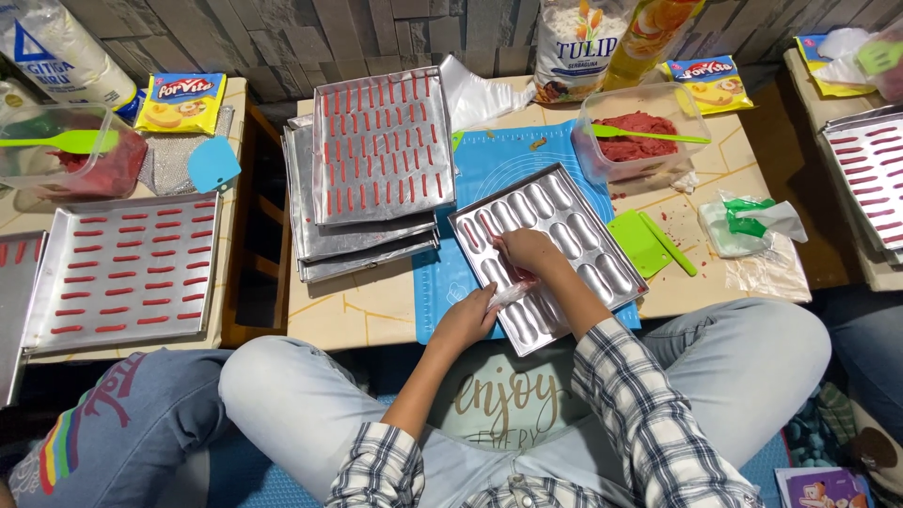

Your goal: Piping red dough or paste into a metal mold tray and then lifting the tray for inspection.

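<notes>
Here, everything sits relative to the blue mat [499,165] on the low table [376,306].

Biggest first: a stack of trays [362,240] lies just left of the mat, the top tray [381,141] tilted and covered w/ rows of short red strips. Farther left of the mat, on a 2nd table, another filled tray [122,273] shows the same red strips. On the mat itself, angled, lies the mould tray [555,254] w/ long oval hollows; a few hollows at its upper left hold red strips, the rest look bare.

Right of the mat, at its top corner, a clear tub [640,127] holds red dough & a green spatula [649,134]. Just right of the mat lies a green scraper [638,243], & beyond that a crumpled plastic bag [752,221] w/ a green bit on it.

Both hands work over the mould tray, near its lower left part. The right hand [529,252] is closed around the top of a small clear piping bag [513,292], fingers clamped on it. The left hand [467,318] grips the bag's lower end, fingers curled shut on it. The bag runs between the 2 hands, just above the hollows; its tip is too small to make out.
</notes>
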